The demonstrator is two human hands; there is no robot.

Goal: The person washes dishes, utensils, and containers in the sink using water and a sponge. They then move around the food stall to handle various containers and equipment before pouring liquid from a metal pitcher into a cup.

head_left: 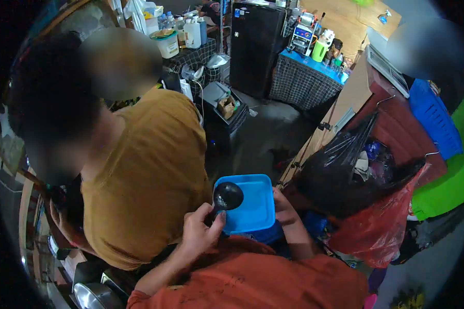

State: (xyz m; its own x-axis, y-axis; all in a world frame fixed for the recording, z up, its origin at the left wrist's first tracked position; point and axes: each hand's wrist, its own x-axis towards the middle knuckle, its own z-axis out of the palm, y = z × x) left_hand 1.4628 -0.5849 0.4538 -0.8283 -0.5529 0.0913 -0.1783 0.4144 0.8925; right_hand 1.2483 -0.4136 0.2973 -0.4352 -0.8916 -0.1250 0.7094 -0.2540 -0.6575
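Observation:
My left hand (203,226) is closed around the handle of a black ladle (228,195). The ladle's bowl is over the left part of a light-blue rectangular plastic container (255,203), with some pale residue or a glint in it. Whether the bowl touches the container is unclear. At the container's right edge, my right hand (283,207) grips the rim, its fingers partly hidden. The container is in front of my red shirt (242,278), and its blue inner surface shows.
Close on my left stands a person in a mustard shirt (144,175). Black (345,170) and red plastic bags (376,226) hang on the right beside a blue basket (433,116). Farther back are a black fridge (257,49) and an open box (224,105). A metal pot (95,296) sits lower left.

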